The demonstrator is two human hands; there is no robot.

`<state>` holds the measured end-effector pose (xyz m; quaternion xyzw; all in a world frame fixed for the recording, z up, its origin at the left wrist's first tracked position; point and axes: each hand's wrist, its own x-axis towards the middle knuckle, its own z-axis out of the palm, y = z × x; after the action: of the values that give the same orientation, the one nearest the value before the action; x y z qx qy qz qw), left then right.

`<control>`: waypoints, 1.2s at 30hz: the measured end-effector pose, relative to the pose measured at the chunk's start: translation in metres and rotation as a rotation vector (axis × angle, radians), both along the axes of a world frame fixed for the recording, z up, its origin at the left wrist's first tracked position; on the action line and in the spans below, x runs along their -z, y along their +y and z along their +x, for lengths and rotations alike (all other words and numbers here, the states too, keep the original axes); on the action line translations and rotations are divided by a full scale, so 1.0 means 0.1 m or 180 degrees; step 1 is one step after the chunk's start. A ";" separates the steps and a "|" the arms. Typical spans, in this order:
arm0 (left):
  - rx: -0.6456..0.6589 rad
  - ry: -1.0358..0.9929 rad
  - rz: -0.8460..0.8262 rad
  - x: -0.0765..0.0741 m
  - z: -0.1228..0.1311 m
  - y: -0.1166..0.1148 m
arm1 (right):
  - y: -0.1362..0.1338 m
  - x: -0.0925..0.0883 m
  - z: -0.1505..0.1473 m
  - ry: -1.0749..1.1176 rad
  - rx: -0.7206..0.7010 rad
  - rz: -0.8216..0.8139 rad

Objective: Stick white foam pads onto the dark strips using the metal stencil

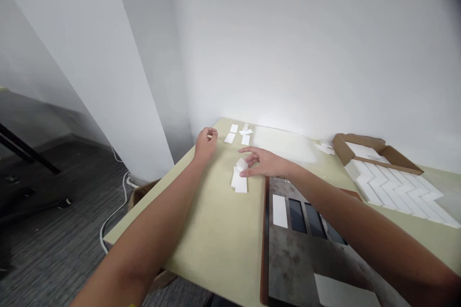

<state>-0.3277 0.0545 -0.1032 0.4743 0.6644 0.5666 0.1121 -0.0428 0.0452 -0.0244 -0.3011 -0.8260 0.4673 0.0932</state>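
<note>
My left hand [206,142] hovers over the far left edge of the table, its fingers curled together. Whether anything is between them is hidden. My right hand [265,162] is over the middle of the table with the index finger stretched out. Its thumb and other fingers are around a small tilted white card [242,164]. Just beneath lie overlapping white cards [240,182]. Beyond the hands, several more white cards [230,137] lie flat, with a small crumpled translucent piece [246,126] behind them.
A dark metal plate [291,259] with rectangular slots and an orange-brown edge lies under my right forearm. One slot shows a white card [280,211]. Zigzag white strips [396,187] lie beside an open cardboard box [403,165] at right. A white sheet [283,144] lies near the wall.
</note>
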 end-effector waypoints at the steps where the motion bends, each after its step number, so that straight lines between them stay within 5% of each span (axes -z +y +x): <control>1: -0.0001 0.0004 -0.0008 0.00 0.00 0.00 | -0.01 0.01 -0.01 -0.0036 0.0023 0.0072; 9: 0.0009 0.0034 -0.0024 -0.03 0.02 -0.02 | -0.14 -0.12 0.10 -0.0269 0.0062 0.0646; 15: 0.0019 0.0027 -0.0068 -0.05 0.02 -0.01 | -0.50 -0.34 0.85 -0.0485 -0.0004 0.1050; 22: -0.0017 0.0023 -0.0117 -0.09 0.03 0.03 | -0.85 -0.10 1.58 -0.0959 0.0214 0.1124; 36: -0.0041 0.0224 -0.0368 -0.18 0.06 -0.04 | -0.98 -0.08 1.60 -0.1051 0.0218 0.1431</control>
<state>-0.3221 0.0505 -0.0855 0.4824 0.7027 0.5109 0.1122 0.1171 -0.0531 -0.0169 -0.3727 -0.9023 0.2136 0.0376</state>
